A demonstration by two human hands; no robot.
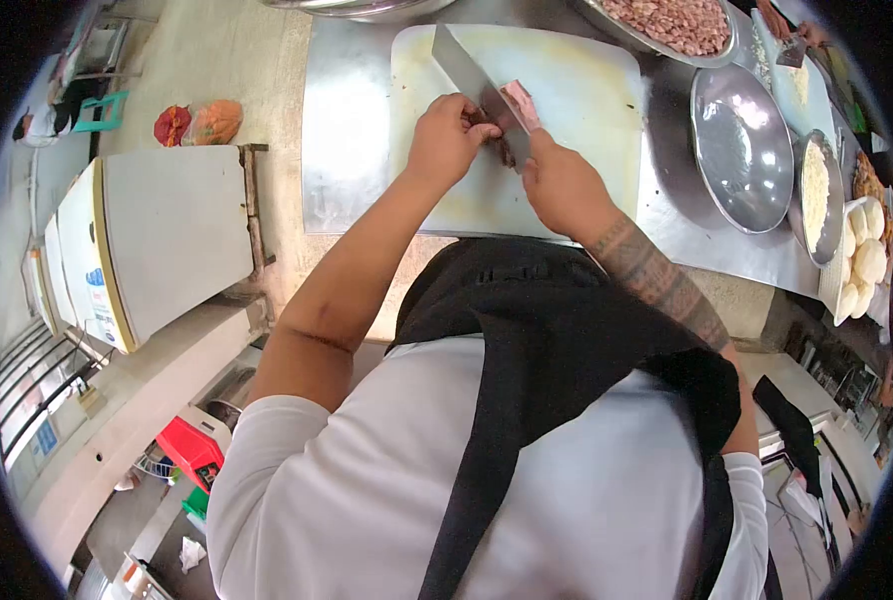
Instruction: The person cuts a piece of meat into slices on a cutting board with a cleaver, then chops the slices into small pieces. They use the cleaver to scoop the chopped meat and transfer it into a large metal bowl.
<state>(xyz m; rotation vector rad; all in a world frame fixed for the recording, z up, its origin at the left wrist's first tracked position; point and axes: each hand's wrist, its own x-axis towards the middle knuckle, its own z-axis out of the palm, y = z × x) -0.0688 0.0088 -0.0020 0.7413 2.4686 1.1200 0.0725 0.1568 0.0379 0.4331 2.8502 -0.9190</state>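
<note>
A wide cleaver is in my right hand, its fingers wrapped round the handle. The blade slants up and left over a pale cutting board. My left hand has its fingers curled on a dark strip of meat at the blade's left side. Part of that strip is hidden by the fingers and the blade. On the blade's right side, just above my right hand, is a pink piece of meat. Small dark scraps dot the board.
A bowl of chopped meat stands at the top right. Right of the board are a shiny metal bowl, a bowl of pale shreds and a tray of round white pieces. A metal rim shows at the top.
</note>
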